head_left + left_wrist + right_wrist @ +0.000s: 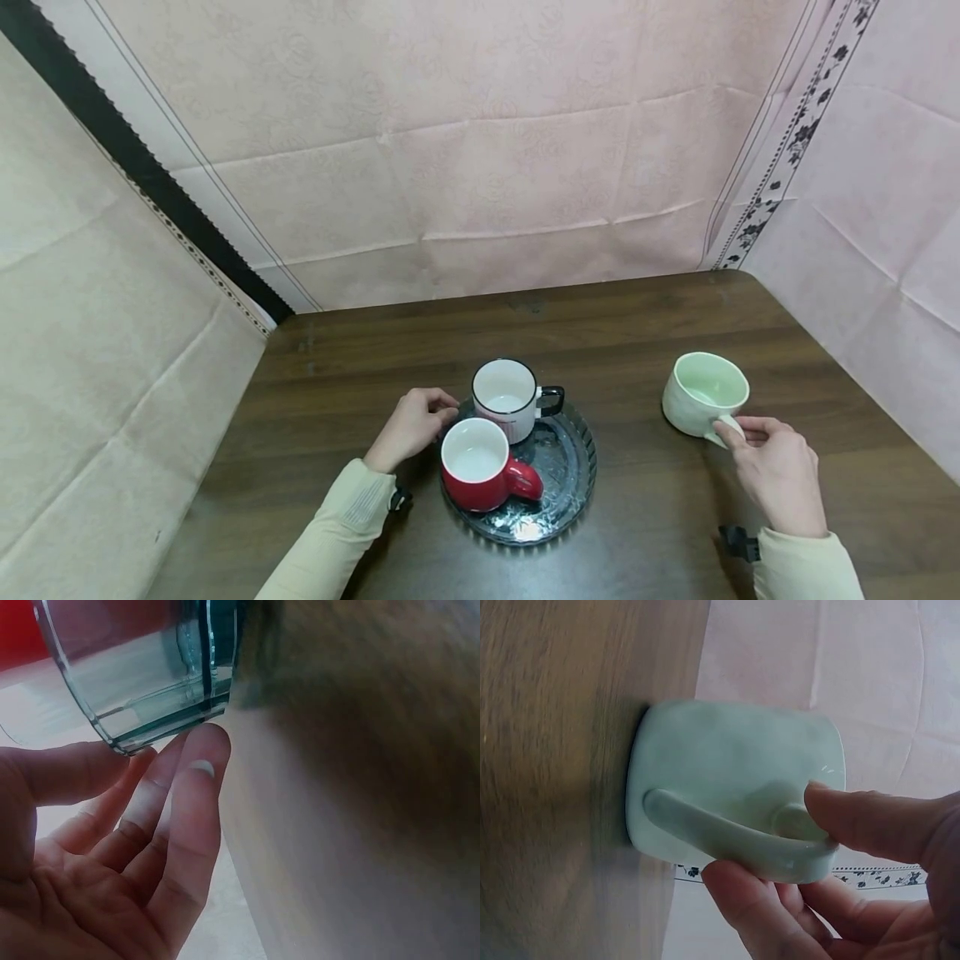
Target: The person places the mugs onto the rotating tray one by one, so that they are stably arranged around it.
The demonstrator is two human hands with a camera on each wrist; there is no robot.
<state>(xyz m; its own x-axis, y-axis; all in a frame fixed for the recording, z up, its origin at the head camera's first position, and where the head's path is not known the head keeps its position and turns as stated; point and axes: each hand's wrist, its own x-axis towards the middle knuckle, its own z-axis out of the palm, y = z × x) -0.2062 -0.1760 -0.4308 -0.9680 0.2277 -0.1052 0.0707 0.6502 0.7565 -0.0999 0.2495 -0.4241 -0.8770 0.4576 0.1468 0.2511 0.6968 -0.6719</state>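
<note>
A round clear glass tray [562, 492] with a fluted rim lies on the brown table and bears two mugs. The red mug [472, 490], white inside, stands nearer the person, its handle pointing right. Behind it is a white mug [513, 427] with a black rim and black handle. My left hand [415, 427] pinches the tray's left edge; the left wrist view shows thumb and fingers at the glass rim [165, 727]. Over to the right, my right hand [783, 471] holds a pale green mug [688, 408] by its handle [735, 836], thumb on top and fingers beneath. That mug is upright at the table surface.
The wooden table [622, 517] reaches back to a pale patterned cloth [480, 183] hanging behind it. Similar cloths hang along the left and right sides. Bare tabletop lies between the tray and the green mug.
</note>
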